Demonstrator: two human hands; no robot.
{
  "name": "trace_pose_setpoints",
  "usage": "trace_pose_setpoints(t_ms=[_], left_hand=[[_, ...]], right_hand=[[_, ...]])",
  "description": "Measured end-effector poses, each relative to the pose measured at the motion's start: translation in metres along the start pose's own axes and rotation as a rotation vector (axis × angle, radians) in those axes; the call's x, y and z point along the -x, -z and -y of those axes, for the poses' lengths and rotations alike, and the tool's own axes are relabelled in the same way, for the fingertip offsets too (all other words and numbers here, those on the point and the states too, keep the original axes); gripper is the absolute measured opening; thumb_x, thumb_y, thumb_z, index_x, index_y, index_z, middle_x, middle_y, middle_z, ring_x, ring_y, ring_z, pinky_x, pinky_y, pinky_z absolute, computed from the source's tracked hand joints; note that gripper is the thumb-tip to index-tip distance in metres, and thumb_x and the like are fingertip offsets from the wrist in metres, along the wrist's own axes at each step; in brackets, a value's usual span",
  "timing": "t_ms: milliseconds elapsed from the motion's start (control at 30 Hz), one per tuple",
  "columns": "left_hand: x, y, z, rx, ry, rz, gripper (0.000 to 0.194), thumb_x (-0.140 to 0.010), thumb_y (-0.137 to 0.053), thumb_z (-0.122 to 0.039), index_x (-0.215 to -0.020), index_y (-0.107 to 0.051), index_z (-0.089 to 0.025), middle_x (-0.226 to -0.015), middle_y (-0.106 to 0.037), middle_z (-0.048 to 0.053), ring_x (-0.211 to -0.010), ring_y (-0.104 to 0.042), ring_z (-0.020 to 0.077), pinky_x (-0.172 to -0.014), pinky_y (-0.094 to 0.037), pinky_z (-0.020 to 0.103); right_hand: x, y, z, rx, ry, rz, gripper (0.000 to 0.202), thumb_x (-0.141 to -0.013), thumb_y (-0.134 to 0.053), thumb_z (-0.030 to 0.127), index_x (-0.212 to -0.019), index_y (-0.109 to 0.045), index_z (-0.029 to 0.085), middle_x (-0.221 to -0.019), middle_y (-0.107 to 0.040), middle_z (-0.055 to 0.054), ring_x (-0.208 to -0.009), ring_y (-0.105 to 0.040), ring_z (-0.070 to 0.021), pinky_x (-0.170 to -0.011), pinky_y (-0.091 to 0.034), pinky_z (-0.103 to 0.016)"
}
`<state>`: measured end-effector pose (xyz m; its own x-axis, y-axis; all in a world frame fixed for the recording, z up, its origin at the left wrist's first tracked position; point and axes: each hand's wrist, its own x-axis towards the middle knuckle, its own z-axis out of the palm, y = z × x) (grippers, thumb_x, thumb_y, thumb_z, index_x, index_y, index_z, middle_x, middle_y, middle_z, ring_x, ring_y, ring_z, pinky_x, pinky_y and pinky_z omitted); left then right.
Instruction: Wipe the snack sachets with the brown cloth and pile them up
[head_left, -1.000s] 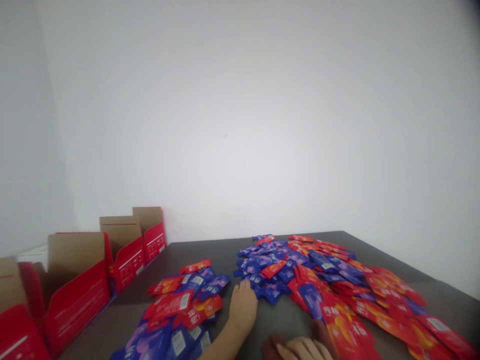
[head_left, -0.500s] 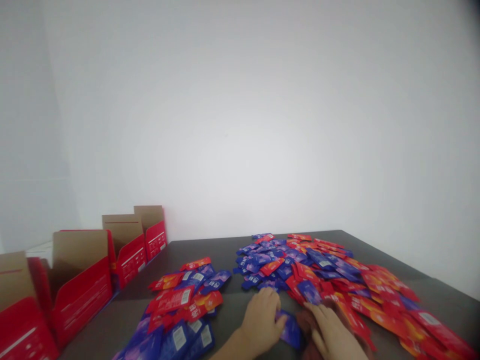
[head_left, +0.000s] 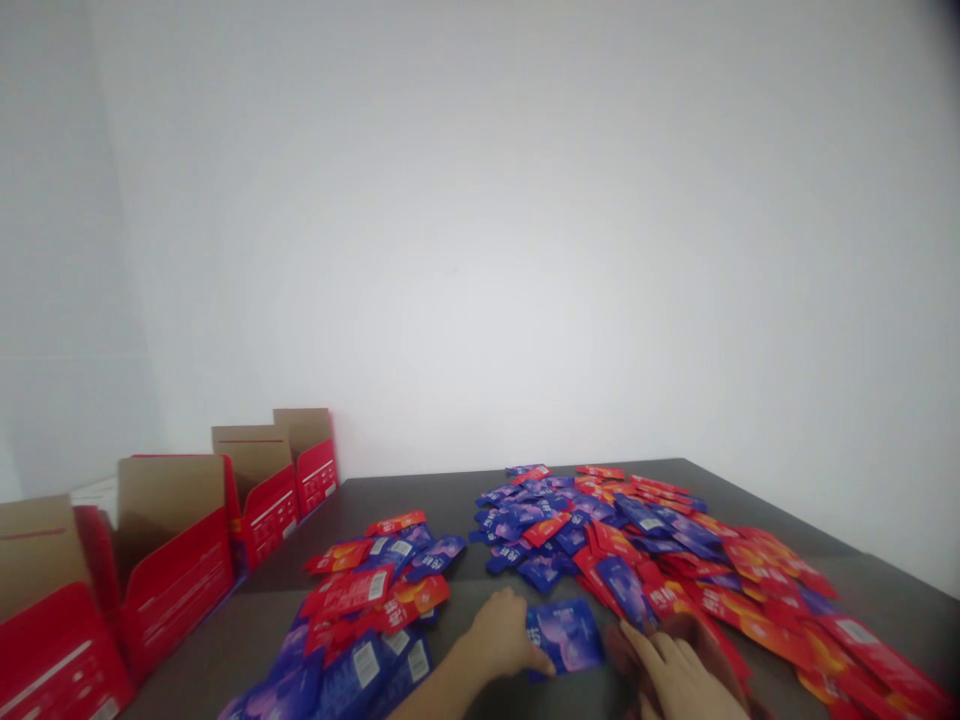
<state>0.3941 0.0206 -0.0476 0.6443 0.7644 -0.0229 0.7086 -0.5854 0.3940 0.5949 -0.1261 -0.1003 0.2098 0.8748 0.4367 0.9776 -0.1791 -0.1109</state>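
Observation:
My left hand (head_left: 501, 637) is closed on the left edge of a blue-and-purple sachet (head_left: 566, 637), its thumb near the lower corner. The sachet's printed face shows just above the table. To its right, my right hand (head_left: 679, 677) has its fingers closed over the edge of a reddish-brown, soft bag-like thing (head_left: 694, 632), partly hidden by the hand and cut off by the bottom of the view. Beyond both hands spreads a large heap of red and blue sachets (head_left: 600, 520). Left of my left hand is a smaller pile of similar sachets (head_left: 360, 600).
Several open red cardboard boxes (head_left: 176, 580) with brown inner flaps line the left side of the dark table (head_left: 450, 500). A plain pale wall (head_left: 480, 250) rises behind the table.
The blue-and-purple sachet, partly covered before, now shows its face beside my left hand, which has moved slightly left and down. My right hand has shifted slightly right and down with the brown thing.

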Motion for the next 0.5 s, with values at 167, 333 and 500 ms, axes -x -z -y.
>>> trace_pose_setpoints(t_ms=[167,333,500], left_hand=[[0.002,-0.027,-0.001,0.641,-0.045,0.258,0.037,-0.076,-0.057,-0.024,-0.112,-0.053,-0.017,-0.067,-0.062,-0.003,-0.049,-0.055,0.0128,-0.048,-0.045,0.023],[0.002,-0.014,0.004,0.830,-0.234,0.531,0.035,-0.061,-0.059,-0.020,-0.095,-0.060,-0.016,-0.071,-0.064,-0.001,-0.048,-0.052,0.0089,-0.043,-0.040,0.017],[-0.001,-0.004,0.014,0.758,-0.111,0.497,0.019,-0.062,-0.055,-0.029,-0.073,-0.061,-0.015,-0.065,-0.065,0.001,-0.038,-0.039,0.0061,-0.037,-0.029,0.017]], right_hand=[[-0.011,0.016,0.026,-0.041,0.114,0.015,0.062,-0.077,-0.046,0.022,-0.138,-0.047,0.033,-0.119,-0.064,-0.007,-0.104,-0.060,-0.0311,-0.083,-0.047,-0.040],[-0.021,0.026,0.058,-0.017,0.162,0.129,0.054,-0.078,-0.043,0.011,-0.128,-0.057,0.027,-0.125,-0.061,-0.007,-0.111,-0.054,-0.0278,-0.087,-0.045,-0.040],[-0.033,0.033,0.044,0.069,0.016,0.161,0.042,-0.084,-0.038,0.010,-0.116,-0.064,0.017,-0.114,-0.064,-0.013,-0.105,-0.056,-0.0279,-0.084,-0.045,-0.039]])
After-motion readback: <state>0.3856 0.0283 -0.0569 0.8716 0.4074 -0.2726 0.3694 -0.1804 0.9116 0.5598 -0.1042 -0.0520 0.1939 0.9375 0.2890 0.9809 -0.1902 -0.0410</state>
